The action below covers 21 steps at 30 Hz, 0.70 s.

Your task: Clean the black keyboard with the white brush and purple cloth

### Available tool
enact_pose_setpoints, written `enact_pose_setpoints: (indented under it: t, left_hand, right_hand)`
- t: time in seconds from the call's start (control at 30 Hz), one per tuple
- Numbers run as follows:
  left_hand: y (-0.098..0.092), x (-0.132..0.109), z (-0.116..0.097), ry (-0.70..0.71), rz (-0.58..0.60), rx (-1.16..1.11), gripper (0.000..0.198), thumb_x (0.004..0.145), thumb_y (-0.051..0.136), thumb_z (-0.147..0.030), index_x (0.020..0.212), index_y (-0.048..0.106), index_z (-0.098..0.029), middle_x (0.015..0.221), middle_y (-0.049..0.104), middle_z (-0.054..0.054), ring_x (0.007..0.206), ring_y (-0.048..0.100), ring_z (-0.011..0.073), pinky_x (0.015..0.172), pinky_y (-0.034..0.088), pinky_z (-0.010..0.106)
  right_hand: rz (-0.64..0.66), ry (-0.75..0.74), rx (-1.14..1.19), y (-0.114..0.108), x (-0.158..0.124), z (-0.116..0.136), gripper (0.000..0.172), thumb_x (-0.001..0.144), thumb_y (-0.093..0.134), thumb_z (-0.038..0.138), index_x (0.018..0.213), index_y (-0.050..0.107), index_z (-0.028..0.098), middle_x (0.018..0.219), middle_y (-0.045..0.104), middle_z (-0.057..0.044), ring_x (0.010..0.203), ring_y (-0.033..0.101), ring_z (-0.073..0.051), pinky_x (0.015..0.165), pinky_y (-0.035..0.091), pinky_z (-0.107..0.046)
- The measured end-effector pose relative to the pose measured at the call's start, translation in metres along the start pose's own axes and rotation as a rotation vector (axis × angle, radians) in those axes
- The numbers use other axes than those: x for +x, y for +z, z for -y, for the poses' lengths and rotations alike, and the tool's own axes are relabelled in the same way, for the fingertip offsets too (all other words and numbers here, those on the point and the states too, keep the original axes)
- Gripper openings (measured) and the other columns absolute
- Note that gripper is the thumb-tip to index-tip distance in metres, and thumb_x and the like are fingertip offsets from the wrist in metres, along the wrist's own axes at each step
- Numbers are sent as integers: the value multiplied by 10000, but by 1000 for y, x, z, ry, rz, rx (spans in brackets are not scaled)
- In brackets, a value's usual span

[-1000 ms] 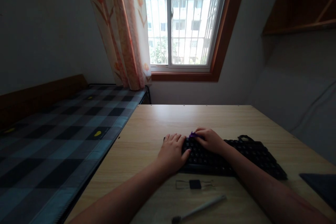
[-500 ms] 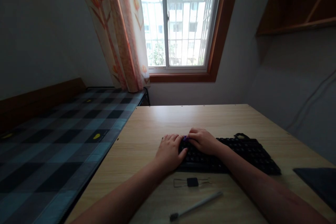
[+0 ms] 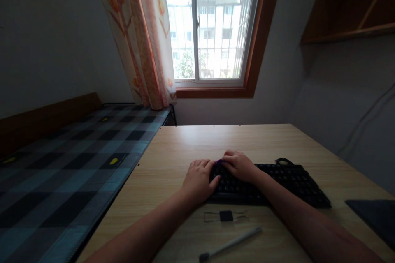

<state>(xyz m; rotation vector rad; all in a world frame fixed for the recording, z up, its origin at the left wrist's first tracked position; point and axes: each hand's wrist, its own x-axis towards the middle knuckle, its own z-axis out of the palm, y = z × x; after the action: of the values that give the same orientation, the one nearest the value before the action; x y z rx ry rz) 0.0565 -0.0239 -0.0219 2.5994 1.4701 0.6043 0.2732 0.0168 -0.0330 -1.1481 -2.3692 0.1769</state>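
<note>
A black keyboard (image 3: 296, 183) lies on the wooden table in front of me. My left hand (image 3: 199, 178) rests across its left end, fingers laid flat toward the far edge and thumb apart on the keys; it covers that corner. Close beside it, my right hand (image 3: 237, 165) is closed, its fingertips pinching a small purple thing (image 3: 219, 162) at the keyboard's far edge. The purple thing is mostly hidden, and its kind does not show. Nearer to me are a wire keycap puller (image 3: 226, 216) with a black middle and a light-handled brush (image 3: 231, 243) with dark bristles.
The wooden table (image 3: 173, 144) reaches toward the window (image 3: 219, 41). A dark flat item (image 3: 372, 213) lies at its right edge. Left of the table stands a bed with a checked cover (image 3: 92, 152). A wooden shelf (image 3: 348, 16) hangs at upper right.
My right fingers have shifted very slightly over the purple thing, and less of it shows. The left hand, keyboard, puller and brush stay in place; the view has tilted a little.
</note>
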Motion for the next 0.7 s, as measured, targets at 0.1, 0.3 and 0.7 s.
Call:
enact_pose_setpoints:
  t: [0.1,0.3,0.7]
  left_hand:
    - [-1,0,-1,0,0,-6,468,896,645,-394,1318,611,-194,1320,641,107,1213,547,315,1111,372,496]
    - [-3,-1,-2,-2,4,-10,446,895,643,-391,1300,623,-205,1295,654,99,1195,553,311,1088,392,491]
    - [-3,-1,-2,-3,-2,-16,431,892,646,-391,1286,630,-217,1288,656,94,1186,556,307,1081,394,483]
  right_hand:
    - [-20,67,4,0,0,-2,215,974,537,251,958,749,218,963,688,-62,875,621,-188,816,443,-304]
    - [-48,105,168,-1,-1,-9,231,942,553,238,786,717,194,896,674,-50,825,615,-171,787,450,-287]
    - [-123,83,357,-4,-4,-11,269,873,575,204,609,621,187,794,652,-41,756,606,-167,705,437,-286]
